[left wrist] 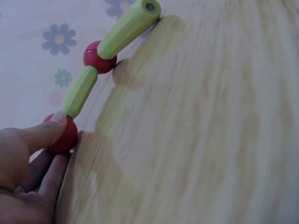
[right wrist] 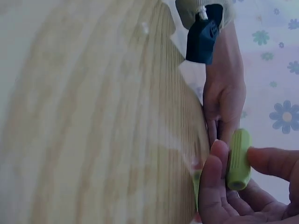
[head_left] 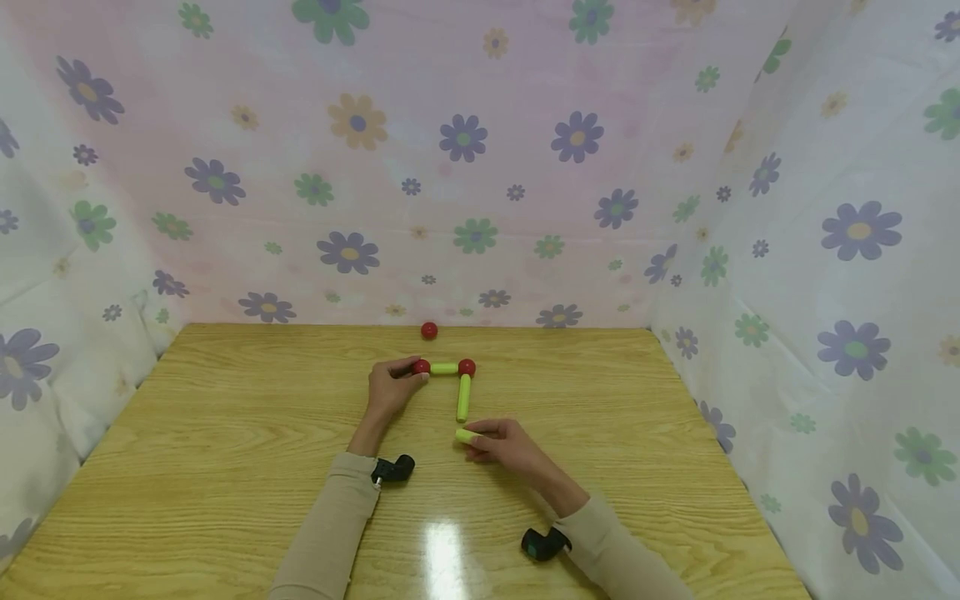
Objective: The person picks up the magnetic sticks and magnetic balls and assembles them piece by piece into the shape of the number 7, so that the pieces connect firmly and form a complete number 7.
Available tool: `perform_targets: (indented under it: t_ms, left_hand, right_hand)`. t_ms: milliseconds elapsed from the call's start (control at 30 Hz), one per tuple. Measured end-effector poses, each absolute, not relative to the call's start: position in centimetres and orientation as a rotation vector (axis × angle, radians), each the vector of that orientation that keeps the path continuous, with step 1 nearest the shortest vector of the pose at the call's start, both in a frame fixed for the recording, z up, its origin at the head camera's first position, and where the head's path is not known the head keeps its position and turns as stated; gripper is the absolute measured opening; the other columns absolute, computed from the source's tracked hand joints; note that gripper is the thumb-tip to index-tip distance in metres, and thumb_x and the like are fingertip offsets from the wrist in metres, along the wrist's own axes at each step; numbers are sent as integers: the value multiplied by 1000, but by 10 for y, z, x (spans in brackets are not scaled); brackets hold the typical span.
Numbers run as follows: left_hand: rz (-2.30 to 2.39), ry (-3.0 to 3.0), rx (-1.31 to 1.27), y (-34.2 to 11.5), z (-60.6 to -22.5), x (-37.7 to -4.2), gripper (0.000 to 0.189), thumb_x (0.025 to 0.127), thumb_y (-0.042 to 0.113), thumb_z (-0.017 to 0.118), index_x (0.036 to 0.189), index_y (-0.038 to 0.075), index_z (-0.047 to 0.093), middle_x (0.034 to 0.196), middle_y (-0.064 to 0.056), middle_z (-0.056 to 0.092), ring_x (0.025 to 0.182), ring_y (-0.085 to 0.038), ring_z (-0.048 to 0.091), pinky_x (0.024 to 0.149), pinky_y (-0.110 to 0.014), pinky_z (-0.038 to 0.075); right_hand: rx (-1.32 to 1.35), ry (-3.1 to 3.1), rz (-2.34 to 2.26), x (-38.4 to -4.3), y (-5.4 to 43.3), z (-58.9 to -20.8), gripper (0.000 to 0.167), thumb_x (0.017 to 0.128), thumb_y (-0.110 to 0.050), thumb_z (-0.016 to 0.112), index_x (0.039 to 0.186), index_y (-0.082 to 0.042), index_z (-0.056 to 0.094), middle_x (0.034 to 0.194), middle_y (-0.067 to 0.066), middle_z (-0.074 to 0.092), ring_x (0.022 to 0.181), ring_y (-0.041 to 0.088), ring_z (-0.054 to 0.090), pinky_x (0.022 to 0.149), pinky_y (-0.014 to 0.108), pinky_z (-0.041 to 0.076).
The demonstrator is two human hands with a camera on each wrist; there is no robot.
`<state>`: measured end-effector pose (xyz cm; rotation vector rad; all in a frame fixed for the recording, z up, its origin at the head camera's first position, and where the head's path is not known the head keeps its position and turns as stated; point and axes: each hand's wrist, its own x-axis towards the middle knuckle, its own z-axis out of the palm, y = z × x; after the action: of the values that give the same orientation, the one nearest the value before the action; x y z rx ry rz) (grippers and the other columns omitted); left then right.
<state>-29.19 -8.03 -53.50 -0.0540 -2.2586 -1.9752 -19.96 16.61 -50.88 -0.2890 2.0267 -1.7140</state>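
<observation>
On the table, two red balls and two yellow-green rods are joined in an L. My left hand [head_left: 393,390] pinches the left red ball [left wrist: 65,135] between thumb and fingers. From that ball a short rod [head_left: 444,368] runs right to the corner ball [head_left: 467,367]. A second, longer-looking rod [head_left: 463,398] extends from the corner ball toward me, and the left wrist view shows a dark round spot in its free end. My right hand [head_left: 510,450] holds a loose yellow-green rod [right wrist: 239,158] between thumb and fingers, just nearer me than that free end.
Another red ball [head_left: 429,331] sits by itself at the table's back edge, near the flowered cloth [head_left: 420,275]. Cloth also hangs along both sides. A bright light reflection [head_left: 445,558] lies on the wooden table [head_left: 225,500] at the front.
</observation>
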Motion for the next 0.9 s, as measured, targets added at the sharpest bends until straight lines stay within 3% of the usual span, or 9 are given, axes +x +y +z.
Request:
perform_targets:
  t_ms: [333,600,700,900]
  left_hand:
    - [-1985,-2256,-33,-80,-536,-293,40,85,-1,79,125,-3,71,127,-25,68,118,-35,65,87,-19,54]
    - [-1993,-2246,-32,-79,-537,-294,40,85,-1,80,124,-3,71,126,-26,68,118,-36,66,87,-18,54]
    - [-2010,-2237,-38,-79,-536,-293,41,85,-2,79,124,-3,71,126,-26,68,118,-36,65,86,-18,54]
    - [-2025,-2228,-47,-80,-536,-292,41,85,-2,79,125,-4,70,127,-27,67,119,-37,65,87,-17,54]
  right_hand:
    - [-206,1773,-1822,-182,151,-497,42,110,-13,44,138,17,50,121,23,69,100,13,70,94,30,56]
    - [-224,1665,-1809,-174,143,-497,45,112,-15,35,139,19,46,124,26,68,104,15,70,99,37,55]
    - [-230,1659,-1815,-173,143,-499,45,112,-16,36,137,20,46,122,26,69,105,16,70,99,37,55]
    - [-198,1685,-1839,-174,145,-502,40,108,-15,47,127,19,53,104,13,67,95,17,68,96,36,57]
